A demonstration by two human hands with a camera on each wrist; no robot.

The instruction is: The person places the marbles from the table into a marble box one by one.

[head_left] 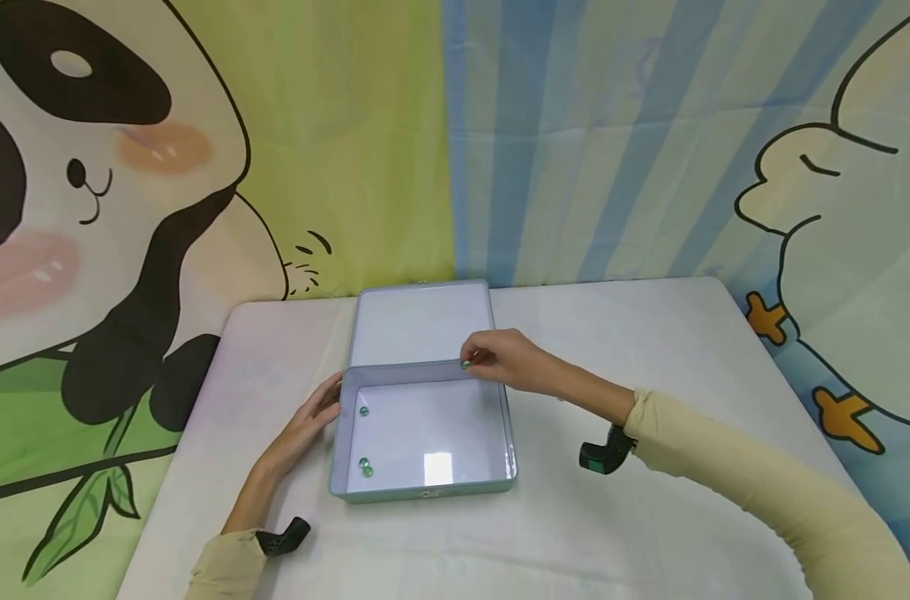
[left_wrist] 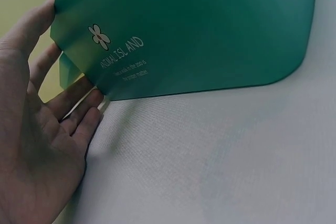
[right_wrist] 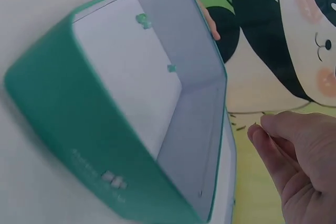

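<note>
A green metal box with a pale interior stands on the table, its hinged lid laid open toward the back. Inside, near the left wall, lie a single green glass marble and a touching pair of green marbles. My right hand is over the box's back right corner, pinching a small green marble between thumb and fingertips; the right wrist view barely shows that marble. Against the box's left side, my left hand rests with extended fingers; in the left wrist view its fingertips touch the green outer wall.
A white cloth covers the table. Behind it hangs a printed backdrop with a panda on the left and blue stripes on the right. Black wrist cameras sit at both sleeves.
</note>
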